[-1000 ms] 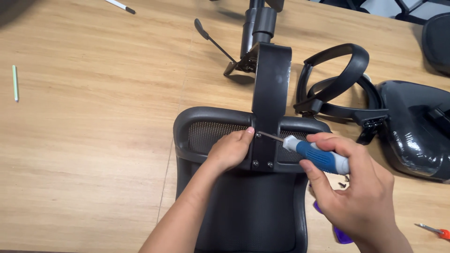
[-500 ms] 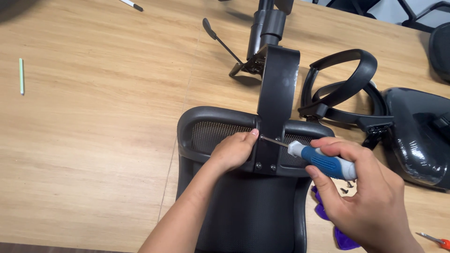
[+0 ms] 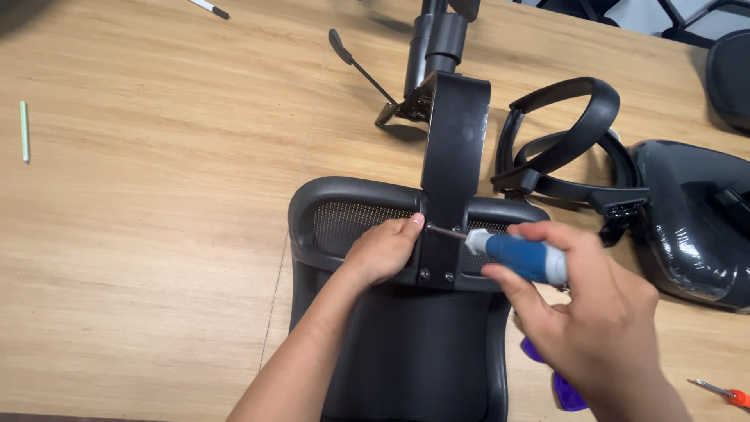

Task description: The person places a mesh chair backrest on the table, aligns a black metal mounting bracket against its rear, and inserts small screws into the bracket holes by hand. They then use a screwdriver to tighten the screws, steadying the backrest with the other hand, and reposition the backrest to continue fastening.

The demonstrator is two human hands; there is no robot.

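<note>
Right hand (image 3: 582, 312) is closed around the blue-and-white plastic handle of a screwdriver (image 3: 522, 258); the thin metal shaft angles up and to the left, and its tip meets the left edge of a flat black upright bracket (image 3: 453, 172) at a screw point. Left hand (image 3: 383, 250) rests on the black plastic top rail of a mesh chair backrest (image 3: 344, 207), fingers curled over the rail and thumb pressed against the bracket just beside the screwdriver tip. It steadies the part and grips nothing separate.

Backrest lies flat on the light wooden table (image 3: 156, 234), its dark mesh panel extending toward the lower edge of the view between the two forearms. Two small screw heads show at the lower end of the bracket. Bracket runs away from the person to a black cylindrical column (image 3: 437, 39) with a thin lever (image 3: 359, 66) at its left.

To the right of the bracket lie two looped black plastic armrests (image 3: 570, 133), and beyond them a black seat cushion in clear film (image 3: 687, 227). A purple object (image 3: 566, 387) lies partly hidden under the right hand. An orange-handled tool (image 3: 723, 391) lies at the lower right edge. A pale green stick (image 3: 24, 129) and a black-and-white pen (image 3: 209, 8) lie well apart on the left.
</note>
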